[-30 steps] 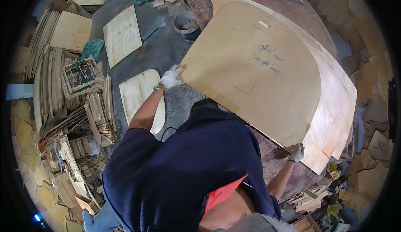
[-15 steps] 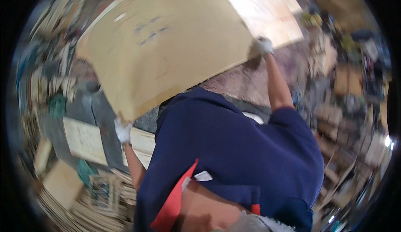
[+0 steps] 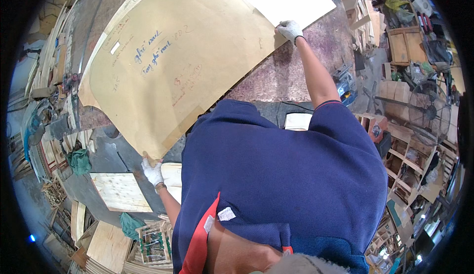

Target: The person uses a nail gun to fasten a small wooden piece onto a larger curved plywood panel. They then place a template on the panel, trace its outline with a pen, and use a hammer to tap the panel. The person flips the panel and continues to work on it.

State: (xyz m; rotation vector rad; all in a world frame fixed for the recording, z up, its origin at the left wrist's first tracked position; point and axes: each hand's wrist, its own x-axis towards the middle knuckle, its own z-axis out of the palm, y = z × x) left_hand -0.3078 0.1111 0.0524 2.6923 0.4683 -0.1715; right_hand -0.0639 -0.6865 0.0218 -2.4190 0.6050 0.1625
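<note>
We have the tan board (image 3: 148, 86) laid over the pale sheet (image 3: 308, 10).
Our left hand (image 3: 152, 171) pinches its near-left corner, our right (image 3: 290, 30) its right corner; the sheet runs out past the curve, and we see no cut there. The wooden crate (image 3: 140, 244) holds green and dark bits, too small to tell.

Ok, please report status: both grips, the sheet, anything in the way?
Left grip on tan sheet, at one corner; right grip at another. Sheet overlaps pale board. No obstruction visible.
</note>
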